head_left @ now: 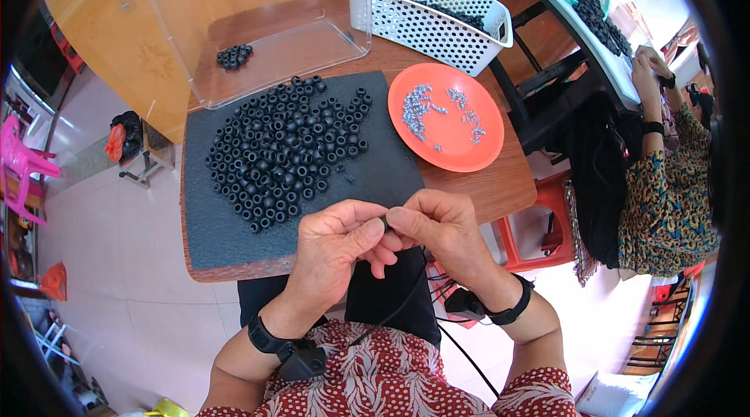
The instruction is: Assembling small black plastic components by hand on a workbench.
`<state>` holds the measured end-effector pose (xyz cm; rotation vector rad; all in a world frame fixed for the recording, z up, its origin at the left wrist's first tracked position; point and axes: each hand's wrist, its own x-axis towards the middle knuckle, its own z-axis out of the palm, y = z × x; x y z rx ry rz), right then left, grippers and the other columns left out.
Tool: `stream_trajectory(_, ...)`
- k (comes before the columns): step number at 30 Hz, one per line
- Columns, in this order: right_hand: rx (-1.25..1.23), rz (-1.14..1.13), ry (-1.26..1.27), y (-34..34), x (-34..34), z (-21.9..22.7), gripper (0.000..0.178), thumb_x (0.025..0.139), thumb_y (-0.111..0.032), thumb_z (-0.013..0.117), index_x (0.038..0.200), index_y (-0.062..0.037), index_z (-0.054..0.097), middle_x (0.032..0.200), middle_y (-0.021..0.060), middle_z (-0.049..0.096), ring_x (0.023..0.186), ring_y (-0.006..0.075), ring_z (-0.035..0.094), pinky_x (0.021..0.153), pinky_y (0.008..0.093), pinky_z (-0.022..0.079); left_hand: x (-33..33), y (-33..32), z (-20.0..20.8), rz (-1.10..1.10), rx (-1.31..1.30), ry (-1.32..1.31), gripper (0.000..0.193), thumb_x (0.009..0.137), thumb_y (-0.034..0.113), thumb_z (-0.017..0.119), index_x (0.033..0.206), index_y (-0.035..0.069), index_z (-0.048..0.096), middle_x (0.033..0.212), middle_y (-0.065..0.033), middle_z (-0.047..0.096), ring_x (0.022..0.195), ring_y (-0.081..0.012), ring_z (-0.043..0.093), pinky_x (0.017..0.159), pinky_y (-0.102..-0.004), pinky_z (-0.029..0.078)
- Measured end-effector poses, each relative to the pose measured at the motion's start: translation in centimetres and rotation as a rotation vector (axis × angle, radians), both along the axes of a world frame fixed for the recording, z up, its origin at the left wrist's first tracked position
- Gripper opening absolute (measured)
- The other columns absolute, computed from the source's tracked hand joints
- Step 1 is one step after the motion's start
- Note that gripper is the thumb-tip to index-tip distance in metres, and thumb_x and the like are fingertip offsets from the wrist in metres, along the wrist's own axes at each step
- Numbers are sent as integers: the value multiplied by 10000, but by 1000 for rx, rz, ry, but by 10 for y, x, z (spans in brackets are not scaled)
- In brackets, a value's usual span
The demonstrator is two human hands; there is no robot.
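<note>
My left hand (341,244) and my right hand (437,228) meet at the near edge of the table. Both pinch a small black ring-shaped part (387,224) between thumbs and fingertips; most of it is hidden by the fingers. Just beyond them a large heap of black ring-shaped parts (285,147) lies spread on a dark grey mat (234,249). To the right of the heap stands an orange plate (449,155) with small silvery metal pieces (418,111) in loose clusters on it.
A clear plastic bin (266,65) at the back holds a small black cluster (234,57). Beside it sits a white perforated basket (430,26) with black parts. At right, another person (664,206) handles black parts (598,11) at a white table. A red stool (539,229) stands below.
</note>
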<state>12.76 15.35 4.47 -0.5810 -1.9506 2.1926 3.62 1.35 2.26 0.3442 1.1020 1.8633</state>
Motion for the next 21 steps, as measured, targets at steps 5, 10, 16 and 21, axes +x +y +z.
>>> stream_trajectory(5,105,-19,-31,2,-1,-1,280,864,-183,620,690,35,597,609,1,568,589,42,505,495,202,410,0,3,-3,-63,8,-68,190,890,75,544,1016,-67,557,840,-151,643,652,-164,613,533,-246,499)
stream_trajectory(10,335,-24,-50,-5,4,-9,266,852,-177,620,689,32,591,576,78,568,537,120,519,495,266,417,5,2,-5,-24,-54,-20,171,885,51,527,1016,-57,543,824,-133,635,662,-146,591,563,-234,485)
stream_trajectory(16,796,-206,24,53,-15,-2,108,776,-68,628,739,32,608,617,105,562,576,163,537,537,303,432,1,-7,-21,20,-21,62,120,876,80,554,936,-23,540,788,-127,631,616,-147,593,546,-246,492)
stream_trajectory(21,1168,-240,-97,142,-36,-17,76,710,8,608,783,25,620,697,120,597,692,195,569,646,319,453,-8,-7,-32,56,-2,117,177,863,128,605,924,-23,537,767,-121,631,606,-137,595,526,-227,492)
